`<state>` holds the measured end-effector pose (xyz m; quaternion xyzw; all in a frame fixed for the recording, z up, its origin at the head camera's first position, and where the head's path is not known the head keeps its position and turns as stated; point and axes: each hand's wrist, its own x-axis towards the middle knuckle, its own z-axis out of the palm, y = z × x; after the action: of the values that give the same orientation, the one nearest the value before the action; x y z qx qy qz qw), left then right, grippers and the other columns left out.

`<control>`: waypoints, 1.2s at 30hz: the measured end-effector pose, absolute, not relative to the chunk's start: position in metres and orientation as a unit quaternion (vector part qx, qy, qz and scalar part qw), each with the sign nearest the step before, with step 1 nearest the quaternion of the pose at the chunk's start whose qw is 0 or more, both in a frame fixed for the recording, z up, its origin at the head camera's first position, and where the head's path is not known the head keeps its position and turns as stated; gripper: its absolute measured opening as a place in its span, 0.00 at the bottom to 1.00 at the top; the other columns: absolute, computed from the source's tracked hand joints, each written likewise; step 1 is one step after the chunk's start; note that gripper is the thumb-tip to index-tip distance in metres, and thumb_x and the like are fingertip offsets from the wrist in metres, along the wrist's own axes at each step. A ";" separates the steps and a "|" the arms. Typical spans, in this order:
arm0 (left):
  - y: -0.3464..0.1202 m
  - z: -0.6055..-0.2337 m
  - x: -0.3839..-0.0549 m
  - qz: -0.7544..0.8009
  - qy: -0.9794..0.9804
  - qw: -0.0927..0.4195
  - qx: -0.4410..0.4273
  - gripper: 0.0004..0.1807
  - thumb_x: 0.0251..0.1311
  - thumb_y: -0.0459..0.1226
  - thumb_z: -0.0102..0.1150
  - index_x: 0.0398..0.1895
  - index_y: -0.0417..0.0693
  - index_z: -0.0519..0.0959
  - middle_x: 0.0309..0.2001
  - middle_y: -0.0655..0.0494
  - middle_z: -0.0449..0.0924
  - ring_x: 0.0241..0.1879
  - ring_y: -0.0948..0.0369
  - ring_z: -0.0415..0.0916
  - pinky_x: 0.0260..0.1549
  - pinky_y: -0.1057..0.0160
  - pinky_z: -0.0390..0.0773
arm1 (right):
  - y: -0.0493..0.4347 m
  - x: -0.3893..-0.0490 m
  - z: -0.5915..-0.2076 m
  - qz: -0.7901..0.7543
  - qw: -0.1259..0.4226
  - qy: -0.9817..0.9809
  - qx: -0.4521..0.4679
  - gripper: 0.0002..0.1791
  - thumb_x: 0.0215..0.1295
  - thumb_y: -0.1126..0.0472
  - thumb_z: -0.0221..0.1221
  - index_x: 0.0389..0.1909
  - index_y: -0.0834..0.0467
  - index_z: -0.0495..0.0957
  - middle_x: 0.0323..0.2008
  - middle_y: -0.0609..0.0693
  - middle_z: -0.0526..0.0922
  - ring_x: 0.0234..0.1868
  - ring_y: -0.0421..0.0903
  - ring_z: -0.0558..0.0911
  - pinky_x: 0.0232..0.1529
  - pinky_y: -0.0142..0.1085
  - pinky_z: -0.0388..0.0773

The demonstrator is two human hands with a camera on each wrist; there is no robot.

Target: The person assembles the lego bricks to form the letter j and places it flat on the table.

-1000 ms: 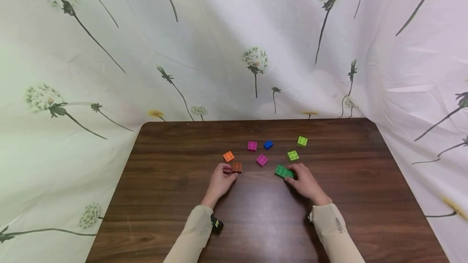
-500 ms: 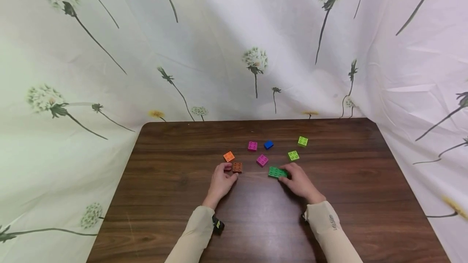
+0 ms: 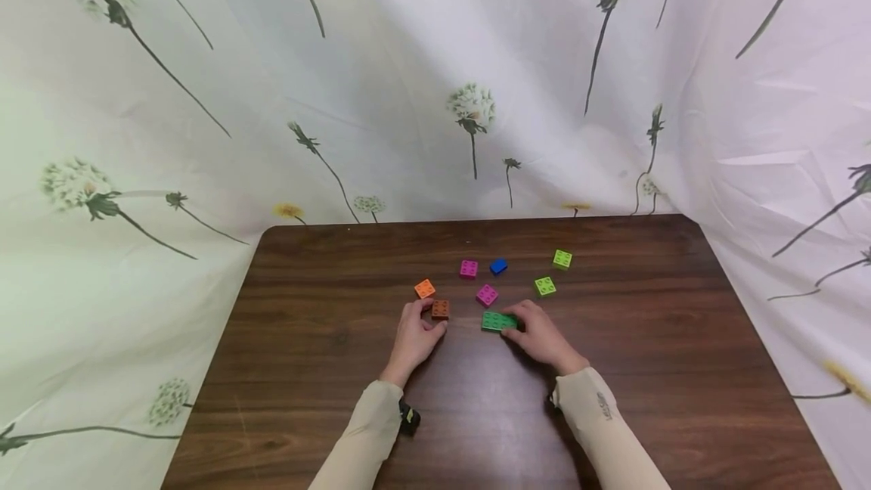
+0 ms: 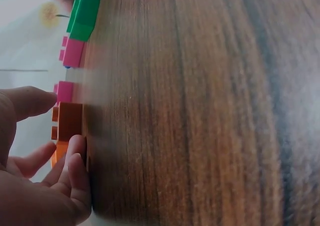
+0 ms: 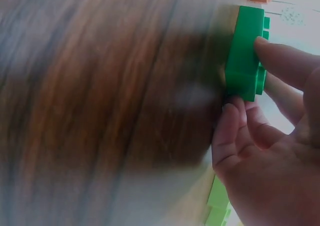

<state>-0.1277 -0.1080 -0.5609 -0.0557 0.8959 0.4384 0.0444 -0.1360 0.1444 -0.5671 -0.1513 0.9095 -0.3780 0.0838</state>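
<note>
A long green toy brick (image 3: 499, 321) with studs on top is held at its right end by my right hand (image 3: 540, 336). In the right wrist view, the thumb lies on the near side of the green brick (image 5: 245, 53). My left hand (image 3: 413, 340) is just left of a brown two-by-two brick (image 3: 440, 310), thumb and index finger spread on either side of it. In the left wrist view the brown brick (image 4: 70, 122) stands between thumb and fingers; whether they touch it I cannot tell. An orange brick (image 3: 425, 289) lies just behind the left fingers.
Two magenta bricks (image 3: 486, 295) and a blue brick (image 3: 499, 266) lie farther back in the middle. Two lime bricks (image 3: 545, 286) sit at the back right. The dark wooden table (image 3: 299, 369) ends at a white flowered cloth (image 3: 408, 97) behind.
My right hand has slid the green brick leftward, closer to the brown brick, and turned it more level. The left hand has shifted slightly, its thumb and index finger nearer the brown brick.
</note>
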 end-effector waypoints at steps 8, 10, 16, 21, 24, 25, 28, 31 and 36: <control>-0.106 -0.557 -0.128 0.430 0.901 0.045 -0.041 0.32 0.55 0.35 0.66 0.64 0.42 0.68 0.53 0.46 0.70 0.30 0.62 0.70 0.29 0.68 0.71 | 0.138 -0.138 -0.571 -0.397 0.105 0.893 -0.182 0.19 0.60 0.60 0.65 0.53 0.57 0.79 0.45 0.52 0.79 0.46 0.47 0.76 0.48 0.44 0.72; -0.106 -0.557 -0.129 0.425 0.903 0.046 -0.035 0.32 0.56 0.35 0.66 0.65 0.42 0.67 0.54 0.46 0.70 0.30 0.63 0.69 0.29 0.68 0.71 | 0.138 -0.139 -0.573 -0.406 0.114 0.888 -0.185 0.19 0.60 0.60 0.65 0.53 0.55 0.80 0.45 0.52 0.79 0.47 0.47 0.75 0.49 0.43 0.71; -0.105 -0.558 -0.132 0.421 0.906 0.051 -0.016 0.33 0.57 0.34 0.65 0.66 0.43 0.66 0.57 0.46 0.70 0.30 0.63 0.70 0.29 0.68 0.72 | 0.140 -0.141 -0.571 -0.433 0.134 0.873 -0.181 0.19 0.59 0.60 0.66 0.52 0.55 0.80 0.46 0.51 0.79 0.46 0.46 0.72 0.47 0.41 0.68; -0.105 -0.559 -0.132 0.420 0.906 0.053 -0.001 0.31 0.58 0.33 0.63 0.66 0.43 0.66 0.57 0.47 0.70 0.28 0.64 0.69 0.27 0.68 0.70 | 0.141 -0.140 -0.570 -0.436 0.139 0.871 -0.179 0.18 0.59 0.59 0.66 0.52 0.55 0.80 0.45 0.51 0.79 0.43 0.45 0.70 0.44 0.39 0.66; -0.105 -0.560 -0.132 0.416 0.908 0.052 0.006 0.31 0.58 0.32 0.62 0.66 0.44 0.66 0.57 0.47 0.70 0.28 0.64 0.68 0.27 0.69 0.70 | 0.140 -0.140 -0.570 -0.439 0.138 0.870 -0.175 0.18 0.59 0.59 0.66 0.52 0.54 0.80 0.45 0.51 0.79 0.43 0.45 0.70 0.44 0.38 0.66; -0.105 -0.560 -0.132 0.415 0.908 0.053 0.008 0.31 0.58 0.32 0.62 0.66 0.44 0.66 0.57 0.47 0.70 0.28 0.64 0.68 0.27 0.69 0.70 | 0.140 -0.140 -0.570 -0.441 0.137 0.870 -0.175 0.18 0.59 0.59 0.66 0.52 0.54 0.80 0.45 0.51 0.79 0.43 0.45 0.70 0.45 0.39 0.65; -0.105 -0.560 -0.133 0.406 0.912 0.053 0.017 0.31 0.58 0.32 0.63 0.66 0.44 0.67 0.57 0.47 0.70 0.29 0.64 0.69 0.28 0.69 0.70 | 0.140 -0.139 -0.571 -0.442 0.135 0.870 -0.173 0.18 0.59 0.59 0.66 0.51 0.54 0.80 0.44 0.51 0.79 0.43 0.44 0.70 0.45 0.38 0.65; -0.104 -0.561 -0.134 0.397 0.916 0.051 0.027 0.30 0.57 0.31 0.63 0.64 0.43 0.68 0.57 0.47 0.70 0.30 0.64 0.69 0.30 0.68 0.71 | 0.140 -0.139 -0.571 -0.442 0.137 0.870 -0.169 0.18 0.59 0.59 0.66 0.51 0.54 0.80 0.44 0.50 0.79 0.42 0.44 0.69 0.44 0.38 0.64; -0.102 -0.562 -0.134 0.378 0.924 0.043 0.036 0.27 0.56 0.32 0.65 0.60 0.43 0.72 0.54 0.47 0.71 0.31 0.64 0.69 0.32 0.66 0.72 | 0.139 -0.139 -0.570 -0.443 0.137 0.870 -0.169 0.18 0.59 0.59 0.66 0.51 0.54 0.80 0.44 0.50 0.79 0.41 0.44 0.69 0.44 0.38 0.64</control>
<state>-0.1338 -0.1023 -0.5619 0.0356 0.9242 0.3777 0.0431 -0.1389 0.1395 -0.5705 -0.1693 0.8696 -0.4431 0.1367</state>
